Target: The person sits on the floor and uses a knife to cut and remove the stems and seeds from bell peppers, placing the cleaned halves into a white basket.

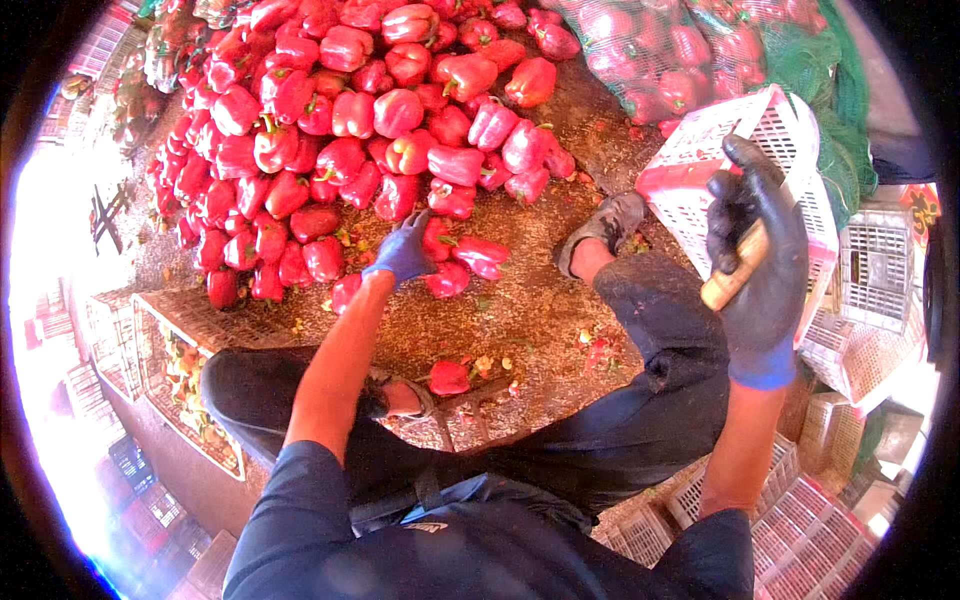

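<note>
Gloved hands at a heap of red bell peppers on the floor.

The left hand, in a blue glove, reaches down to a red pepper at the near edge of the pepper pile, its grip curled loosely over it. The right hand, in a dark glove, is raised with its grip wrapped round a wooden handle, just before a pink-and-white plastic crate. One stray pepper lies between the person's legs.

Pepper heap ahead-left on the ground; crate right, netted sacks behind.
</note>
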The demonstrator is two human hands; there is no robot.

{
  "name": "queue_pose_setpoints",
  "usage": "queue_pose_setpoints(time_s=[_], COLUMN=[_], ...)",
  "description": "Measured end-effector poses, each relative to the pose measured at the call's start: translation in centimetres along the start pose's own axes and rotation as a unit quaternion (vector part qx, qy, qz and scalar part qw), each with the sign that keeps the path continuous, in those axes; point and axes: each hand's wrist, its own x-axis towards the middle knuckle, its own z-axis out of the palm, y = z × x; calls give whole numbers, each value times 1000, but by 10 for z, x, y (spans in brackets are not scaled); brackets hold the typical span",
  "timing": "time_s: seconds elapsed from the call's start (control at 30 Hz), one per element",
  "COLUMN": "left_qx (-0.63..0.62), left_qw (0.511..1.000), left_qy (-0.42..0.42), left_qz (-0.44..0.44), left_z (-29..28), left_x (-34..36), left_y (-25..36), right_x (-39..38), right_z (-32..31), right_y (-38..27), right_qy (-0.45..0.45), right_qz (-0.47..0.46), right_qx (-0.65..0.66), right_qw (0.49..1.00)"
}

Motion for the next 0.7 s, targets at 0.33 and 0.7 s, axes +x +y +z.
queue_pose_setpoints(time_s=[0.33,0.7], left_qx=[-362,-626], left_qw=[928,735], left_qy=[52,247], left_qz=[-77,81], left_z=[25,-179], left_x=[-30,-65], left_y=[-34,123], right_x=[-4,-27], right_z=[45,94], right_y=[4,34], right_qy=[-32,-161], right_qz=[24,39], right_qx=[-89,-97], right_qw=[995,981])
